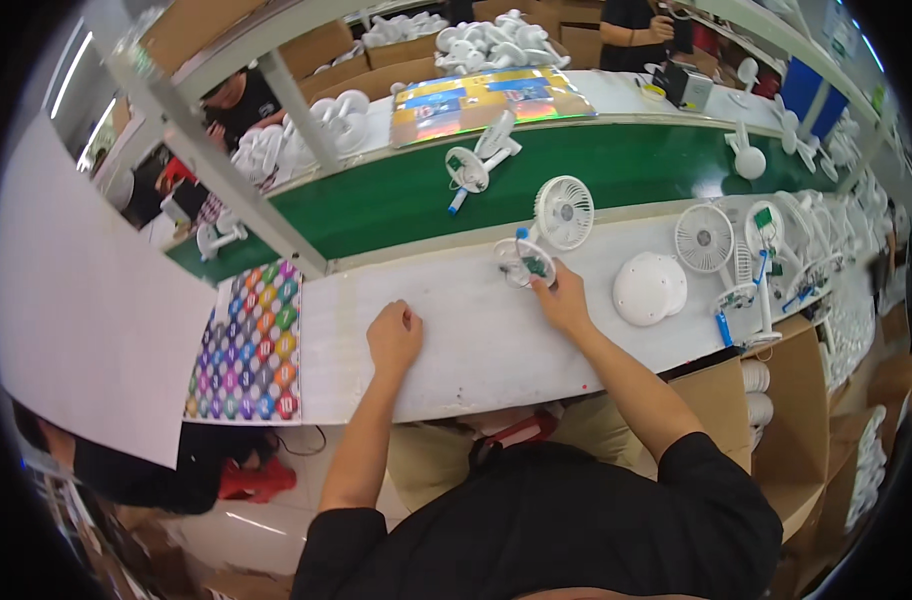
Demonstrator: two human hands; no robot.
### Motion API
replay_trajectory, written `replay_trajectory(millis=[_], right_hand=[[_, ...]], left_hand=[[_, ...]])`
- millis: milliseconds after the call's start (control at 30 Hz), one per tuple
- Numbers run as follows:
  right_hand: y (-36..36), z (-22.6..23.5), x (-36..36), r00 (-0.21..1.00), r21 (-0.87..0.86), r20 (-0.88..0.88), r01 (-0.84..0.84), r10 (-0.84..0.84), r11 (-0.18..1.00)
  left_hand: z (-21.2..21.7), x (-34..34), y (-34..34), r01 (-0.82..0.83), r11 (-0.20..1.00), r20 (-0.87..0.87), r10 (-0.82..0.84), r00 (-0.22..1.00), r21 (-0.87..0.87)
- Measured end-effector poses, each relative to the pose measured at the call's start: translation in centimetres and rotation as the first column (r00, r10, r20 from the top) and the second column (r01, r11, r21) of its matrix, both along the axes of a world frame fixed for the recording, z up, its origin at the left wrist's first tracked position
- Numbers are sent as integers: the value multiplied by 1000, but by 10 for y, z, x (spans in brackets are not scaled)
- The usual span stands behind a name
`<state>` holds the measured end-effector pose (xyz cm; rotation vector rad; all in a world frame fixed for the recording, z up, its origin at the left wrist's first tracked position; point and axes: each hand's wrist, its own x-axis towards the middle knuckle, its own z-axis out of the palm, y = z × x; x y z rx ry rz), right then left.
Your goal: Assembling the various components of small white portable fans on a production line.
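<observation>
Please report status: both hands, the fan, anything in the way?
Left hand curled, nothing visible in it. Right hand gripping white fan by its open base. Nothing seen blocking; white round parts to right.

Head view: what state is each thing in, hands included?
White plastic round-caged fan: cage in place.
Fan's round white base: open, insides exposed.
Bare right hand: holding that base.
Bare left hand: loosely curled, apparently empty.
White rounded plastic pieces: stacked, overlapping.
Brown cardboard box: open.
Green conveyor belt: whether moving, unclear.

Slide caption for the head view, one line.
Right hand on the open base of a white fan, left hand curled over the bench, green belt beyond.
</observation>
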<state>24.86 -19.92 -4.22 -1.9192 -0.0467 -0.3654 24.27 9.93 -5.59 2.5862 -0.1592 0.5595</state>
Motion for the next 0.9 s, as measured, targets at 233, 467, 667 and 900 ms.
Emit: replay_trajectory(millis=[233, 467, 667, 900], right_hand=[[2, -9, 11, 1000, -178, -15, 18, -21, 984], [-3, -9, 11, 999, -247, -23, 28, -35, 969], [-10, -16, 6, 993, -227, 71, 105, -91, 968], [-14, -16, 10, 996, -258, 51, 84, -74, 962]], left_hand=[[22, 55, -11, -178, 815, -368, -46, 929, -551], [52, 225, -123, 218, 959, 173, -187, 967, -179], [25, 294, -161, 213, 950, -111, -243, 964, -228], [27, 290, -156, 256, 950, 39, -253, 967, -182]])
